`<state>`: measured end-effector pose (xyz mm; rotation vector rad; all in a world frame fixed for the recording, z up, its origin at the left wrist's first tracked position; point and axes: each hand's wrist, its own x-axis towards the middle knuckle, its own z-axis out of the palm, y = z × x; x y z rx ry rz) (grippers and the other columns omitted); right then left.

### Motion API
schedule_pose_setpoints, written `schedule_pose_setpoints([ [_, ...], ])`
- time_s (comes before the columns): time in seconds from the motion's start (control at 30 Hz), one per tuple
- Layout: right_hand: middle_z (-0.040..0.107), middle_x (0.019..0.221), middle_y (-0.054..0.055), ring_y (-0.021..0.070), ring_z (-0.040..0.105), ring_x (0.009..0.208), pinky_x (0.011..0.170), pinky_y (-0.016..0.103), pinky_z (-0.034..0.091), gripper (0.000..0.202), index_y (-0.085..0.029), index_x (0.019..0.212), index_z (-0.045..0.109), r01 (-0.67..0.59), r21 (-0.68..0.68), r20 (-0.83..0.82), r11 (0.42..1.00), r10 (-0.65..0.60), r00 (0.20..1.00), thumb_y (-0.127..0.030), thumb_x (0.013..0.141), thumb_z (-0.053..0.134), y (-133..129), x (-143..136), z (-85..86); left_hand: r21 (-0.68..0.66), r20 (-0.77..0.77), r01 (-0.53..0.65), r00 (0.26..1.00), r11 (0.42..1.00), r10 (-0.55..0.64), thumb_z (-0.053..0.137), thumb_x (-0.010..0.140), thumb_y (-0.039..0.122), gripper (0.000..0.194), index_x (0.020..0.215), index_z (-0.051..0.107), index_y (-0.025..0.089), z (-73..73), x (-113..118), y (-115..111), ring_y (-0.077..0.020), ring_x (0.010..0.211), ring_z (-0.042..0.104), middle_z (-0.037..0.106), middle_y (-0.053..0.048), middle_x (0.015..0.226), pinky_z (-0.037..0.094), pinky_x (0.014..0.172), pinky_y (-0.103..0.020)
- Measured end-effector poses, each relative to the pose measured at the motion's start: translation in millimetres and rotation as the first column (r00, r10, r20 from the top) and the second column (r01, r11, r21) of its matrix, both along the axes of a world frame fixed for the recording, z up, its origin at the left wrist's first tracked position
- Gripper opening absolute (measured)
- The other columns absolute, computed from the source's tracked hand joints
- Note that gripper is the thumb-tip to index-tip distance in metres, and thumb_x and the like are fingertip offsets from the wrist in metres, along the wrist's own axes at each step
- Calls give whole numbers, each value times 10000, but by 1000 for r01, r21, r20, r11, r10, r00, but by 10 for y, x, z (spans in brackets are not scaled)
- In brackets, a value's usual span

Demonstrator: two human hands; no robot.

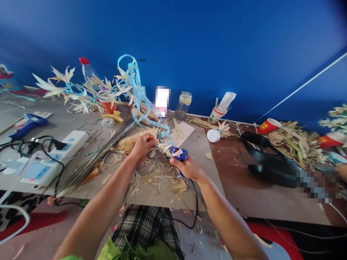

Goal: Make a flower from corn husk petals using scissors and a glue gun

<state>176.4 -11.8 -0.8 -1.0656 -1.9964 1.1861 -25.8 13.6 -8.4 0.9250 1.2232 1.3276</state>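
Observation:
My right hand [189,168] is wrapped round a blue hot glue gun [182,154], whose black cord hangs off the table's front edge. Pale husk strips lie against the gun's front part. To its left, my left hand [143,145] has thumb and fingers pinched on a small pale husk flower [155,132]. The gun's nozzle points toward that flower, but I cannot tell whether they touch. Just behind my hands, light blue ribbon [141,94] curls down from a branch of husk flowers [81,95].
Long metal wires [101,151] and a white power strip [58,159] lie left, with another blue glue gun [28,124] beyond. A glass jar [183,104] and paper cup [217,115] stand by the blue wall. At right are a black headset-like object [271,162] and another person's hand [341,173].

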Motion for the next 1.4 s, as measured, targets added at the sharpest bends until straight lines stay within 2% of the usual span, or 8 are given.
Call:
schedule_pose_setpoints([
  [0.4, 565, 717, 7, 142, 495, 675, 664, 273, 435, 397, -178, 888, 591, 47, -85, -89, 995, -55, 995, -557, 791, 527, 12, 53, -29, -21, 25, -2, 1000, 1000, 3, 764, 536, 321, 365, 587, 443, 155, -24, -14, 12, -54, 432, 438, 461, 62, 492, 292, 423, -172],
  [0.53, 535, 637, 9, 149, 487, 630, 611, 269, 414, 435, -172, 805, 580, 202, -65, -112, 977, -208, 972, -598, 785, 496, 78, 94, -7, -54, 100, 18, 995, 998, -13, 782, 522, 329, 401, 627, 432, 162, 4, -12, -8, -98, 497, 550, 547, 34, 550, 357, 441, -179],
  [0.77, 585, 691, 90, 240, 576, 702, 614, 310, 384, 464, -156, 779, 594, 529, 215, 299, 821, -571, 764, -601, 777, 464, 323, 335, -14, -67, 242, 18, 970, 998, -1, 802, 502, 237, 396, 649, 442, 159, 50, -37, -13, -108, 525, 590, 552, 44, 566, 467, 488, -213],
  [1.03, 589, 1053, 188, 295, 606, 944, 810, 390, 417, 519, -117, 1002, 632, 559, 198, 555, 805, -562, 613, -550, 718, 586, 452, 418, -162, -59, 249, 43, 968, 997, -27, 811, 499, 225, 394, 626, 447, 145, 90, -54, -38, -99, 562, 610, 558, 46, 579, 478, 504, -188],
  [1.13, 556, 1116, 197, 291, 592, 978, 851, 414, 417, 525, -111, 1072, 617, 589, 202, 493, 783, -601, 629, -490, 708, 627, 436, 455, -146, -47, 240, 31, 971, 998, -19, 814, 491, 238, 403, 624, 444, 147, 100, -47, -45, -106, 560, 615, 559, 49, 573, 471, 501, -190],
  [1.23, 546, 1147, 208, 246, 591, 929, 852, 395, 441, 496, -89, 1102, 597, 661, 299, 181, 689, -721, 669, -449, 762, 574, 380, 426, -20, -26, 229, 49, 973, 998, -41, 810, 503, 257, 399, 628, 447, 148, 97, -52, -41, -103, 550, 606, 561, 47, 568, 453, 494, -187],
  [1.27, 559, 1138, 200, 224, 593, 894, 840, 374, 454, 487, -88, 1089, 599, 650, 304, 61, 696, -695, 716, -460, 779, 550, 356, 383, 40, -17, 227, 60, 972, 998, -54, 808, 510, 262, 395, 633, 451, 148, 98, -53, -40, -102, 552, 604, 560, 48, 565, 452, 503, -189],
  [1.4, 653, 1020, 109, 195, 607, 900, 789, 307, 468, 434, -145, 1034, 620, 260, 110, -5, 959, -261, 965, -499, 803, 524, 294, 43, 247, 25, 216, 88, 972, 996, -91, 805, 523, 279, 395, 640, 451, 150, 117, -42, -49, -98, 555, 599, 561, 54, 560, 456, 543, -203],
])
